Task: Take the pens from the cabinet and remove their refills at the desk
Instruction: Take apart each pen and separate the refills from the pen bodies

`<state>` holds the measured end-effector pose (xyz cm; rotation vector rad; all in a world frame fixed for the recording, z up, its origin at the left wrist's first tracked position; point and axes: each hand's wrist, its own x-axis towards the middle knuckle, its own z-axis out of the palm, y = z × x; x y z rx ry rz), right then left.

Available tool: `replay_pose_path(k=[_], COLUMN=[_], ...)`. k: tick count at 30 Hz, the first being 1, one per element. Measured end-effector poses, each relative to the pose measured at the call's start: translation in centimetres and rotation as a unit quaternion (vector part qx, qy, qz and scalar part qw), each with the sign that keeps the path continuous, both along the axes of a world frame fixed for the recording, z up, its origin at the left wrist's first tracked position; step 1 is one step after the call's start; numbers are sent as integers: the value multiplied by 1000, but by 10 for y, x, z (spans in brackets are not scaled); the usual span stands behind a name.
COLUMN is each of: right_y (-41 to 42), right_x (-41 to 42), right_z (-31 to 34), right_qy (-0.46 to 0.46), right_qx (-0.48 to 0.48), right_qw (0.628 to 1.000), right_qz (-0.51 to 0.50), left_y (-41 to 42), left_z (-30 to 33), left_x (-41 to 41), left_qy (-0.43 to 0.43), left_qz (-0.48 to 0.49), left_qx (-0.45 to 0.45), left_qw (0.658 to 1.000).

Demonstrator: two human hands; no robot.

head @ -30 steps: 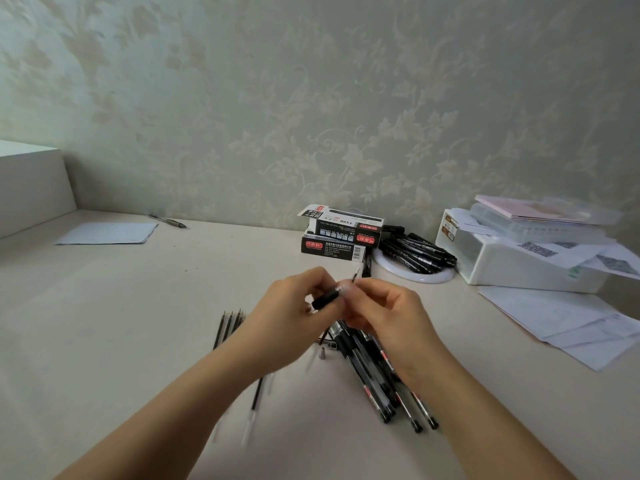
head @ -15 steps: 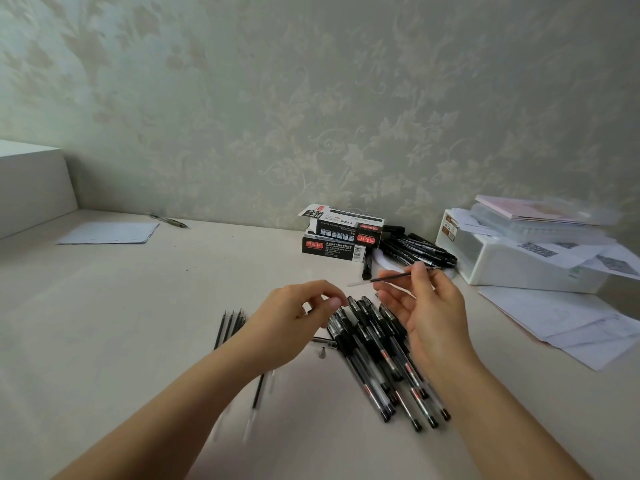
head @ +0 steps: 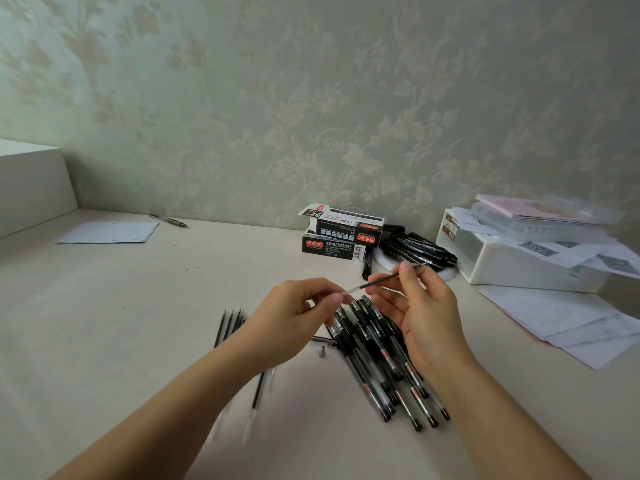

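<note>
A thin black refill (head: 379, 280) hangs in the air above the desk, held at both ends. My right hand (head: 420, 315) pinches its far end between thumb and fingertips. My left hand (head: 294, 317) pinches its pale near end. Below the hands lies a pile of black gel pens (head: 384, 362), fanned toward me. Several loose refills (head: 230, 323) lie side by side to the left, partly hidden by my left forearm. A small pen tip piece (head: 322, 351) and a short barrel part (head: 323, 342) rest on the desk between the two groups.
Two stacked black pen boxes (head: 341, 233) stand at the back, with more black pens (head: 420, 249) on a white round plate beside them. A white storage box (head: 512, 261) topped with papers sits at the right, loose sheets (head: 568, 320) in front. A paper (head: 107, 233) and pen (head: 169, 220) lie far left.
The hands first worked together on a pen, then my right hand drew the refill out to the right. Now my left hand has come up and taken the refill's near end.
</note>
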<state>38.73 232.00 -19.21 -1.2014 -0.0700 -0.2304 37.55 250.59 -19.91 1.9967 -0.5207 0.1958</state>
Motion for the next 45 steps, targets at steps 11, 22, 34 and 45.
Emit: replay_pose_path(k=[11,22,34,45], right_y=[10,12,3,5], right_x=[-7,-7,2,1], right_z=[-8,-19,-13,-13], right_qy=[-68,-200,-96,-88], right_qx=[-359,-640,-339,-285], right_qw=[929,737,936,952], right_qz=[55,88,4,72], left_y=[0,4,5,3], left_z=[-3,-2,-9,-10], left_x=[1,5,7,7], left_qy=[6,-4,1,-18], left_qz=[4,65,60,24], left_qx=[-23,1,59,85], left_qw=[1000,998,996,996])
